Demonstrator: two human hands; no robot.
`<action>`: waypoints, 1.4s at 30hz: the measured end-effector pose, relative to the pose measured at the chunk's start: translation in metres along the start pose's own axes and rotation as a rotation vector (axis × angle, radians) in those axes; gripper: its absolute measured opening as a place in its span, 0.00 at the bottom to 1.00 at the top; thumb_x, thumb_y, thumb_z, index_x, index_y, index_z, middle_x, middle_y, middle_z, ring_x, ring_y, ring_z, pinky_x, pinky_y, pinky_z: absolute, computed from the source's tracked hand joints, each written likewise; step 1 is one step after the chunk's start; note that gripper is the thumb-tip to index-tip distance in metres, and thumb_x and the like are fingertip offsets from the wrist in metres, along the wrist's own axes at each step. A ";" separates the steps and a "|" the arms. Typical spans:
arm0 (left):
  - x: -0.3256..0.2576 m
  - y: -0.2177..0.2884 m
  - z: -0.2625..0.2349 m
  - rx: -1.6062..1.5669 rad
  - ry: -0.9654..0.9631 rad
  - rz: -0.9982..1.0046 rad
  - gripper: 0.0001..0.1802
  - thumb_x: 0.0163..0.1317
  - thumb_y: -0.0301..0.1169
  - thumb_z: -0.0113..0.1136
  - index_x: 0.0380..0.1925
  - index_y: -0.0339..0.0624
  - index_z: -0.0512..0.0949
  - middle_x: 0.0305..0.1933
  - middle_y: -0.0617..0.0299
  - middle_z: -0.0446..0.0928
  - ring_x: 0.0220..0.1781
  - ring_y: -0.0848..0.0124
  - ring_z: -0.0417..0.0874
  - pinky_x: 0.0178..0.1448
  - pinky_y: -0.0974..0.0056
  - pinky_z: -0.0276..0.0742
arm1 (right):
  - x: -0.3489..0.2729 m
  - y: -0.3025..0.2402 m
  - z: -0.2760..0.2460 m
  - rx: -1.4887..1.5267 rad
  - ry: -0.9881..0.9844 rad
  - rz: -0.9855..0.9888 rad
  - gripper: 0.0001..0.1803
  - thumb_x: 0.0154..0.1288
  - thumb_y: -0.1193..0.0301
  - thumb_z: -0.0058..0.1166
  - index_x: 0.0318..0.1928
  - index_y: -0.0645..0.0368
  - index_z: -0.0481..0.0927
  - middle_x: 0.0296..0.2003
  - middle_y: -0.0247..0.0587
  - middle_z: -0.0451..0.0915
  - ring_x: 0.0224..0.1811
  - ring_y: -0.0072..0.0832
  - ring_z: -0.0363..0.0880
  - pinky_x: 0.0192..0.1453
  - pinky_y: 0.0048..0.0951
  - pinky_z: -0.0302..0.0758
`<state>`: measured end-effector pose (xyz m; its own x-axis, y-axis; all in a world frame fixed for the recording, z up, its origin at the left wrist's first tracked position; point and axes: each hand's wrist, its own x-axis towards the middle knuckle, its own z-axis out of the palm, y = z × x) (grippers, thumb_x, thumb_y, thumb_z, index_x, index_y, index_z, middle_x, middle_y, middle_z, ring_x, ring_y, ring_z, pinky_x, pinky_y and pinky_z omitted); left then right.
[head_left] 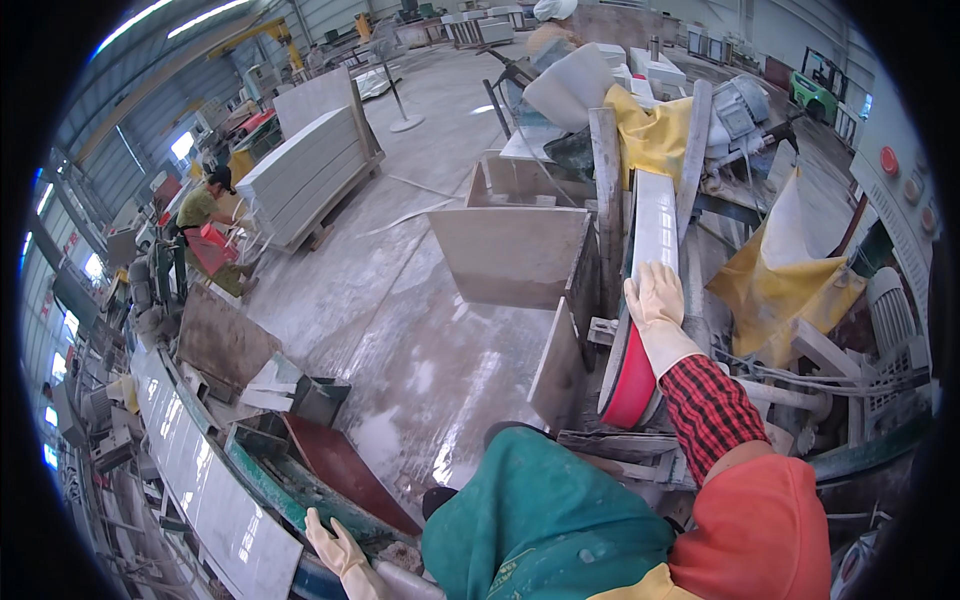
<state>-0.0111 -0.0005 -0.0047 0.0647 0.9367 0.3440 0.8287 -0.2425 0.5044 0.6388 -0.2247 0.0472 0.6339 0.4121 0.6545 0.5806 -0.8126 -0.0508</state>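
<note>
My right hand (656, 294), in a pale rubber glove, lies with fingers stretched out on the near end of a narrow white stone strip (655, 222). That strip runs away from me along a machine bed, and a red curved band (630, 388) shows just below my wrist. Low on the left, my left hand (336, 546), gloved the same way, has its fingers apart and nothing in them. It is nearest to a long, glossy pale slab (205, 470) and a green-edged trough (285, 490); whether it touches either I cannot tell.
Yellow cloth (650, 130) hangs between upright boards at the strip's far end. Brown panels (515, 250) stand left of the machine. A control box with red buttons (889, 160) is at right. A person (208, 225) sits beside stacked slabs (305, 175); another person bends at the far end.
</note>
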 end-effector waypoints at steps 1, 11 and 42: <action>0.001 -0.001 0.001 -0.006 0.002 -0.001 0.26 0.67 0.26 0.55 0.65 0.37 0.67 0.66 0.45 0.69 0.70 0.51 0.68 0.74 0.56 0.60 | -0.001 0.000 -0.001 0.007 -0.007 -0.003 0.17 0.61 0.57 0.55 0.44 0.55 0.78 0.42 0.43 0.75 0.50 0.41 0.72 0.59 0.41 0.68; 0.003 -0.002 0.001 0.006 0.033 0.030 0.25 0.66 0.25 0.56 0.63 0.36 0.70 0.63 0.40 0.71 0.67 0.47 0.70 0.71 0.54 0.63 | -0.009 -0.006 -0.006 0.022 -0.024 -0.006 0.18 0.62 0.57 0.52 0.43 0.57 0.78 0.43 0.45 0.76 0.51 0.44 0.73 0.60 0.43 0.68; 0.005 0.000 -0.007 0.064 0.137 0.063 0.24 0.61 0.27 0.60 0.59 0.38 0.73 0.58 0.40 0.75 0.63 0.45 0.73 0.70 0.50 0.66 | -0.040 -0.002 -0.007 0.086 -0.180 -0.144 0.24 0.73 0.59 0.45 0.58 0.65 0.76 0.57 0.57 0.77 0.63 0.51 0.71 0.69 0.46 0.64</action>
<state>-0.0145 0.0026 0.0029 0.0446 0.8760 0.4802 0.8596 -0.2785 0.4283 0.6086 -0.2430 0.0262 0.6179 0.5942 0.5149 0.7082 -0.7051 -0.0361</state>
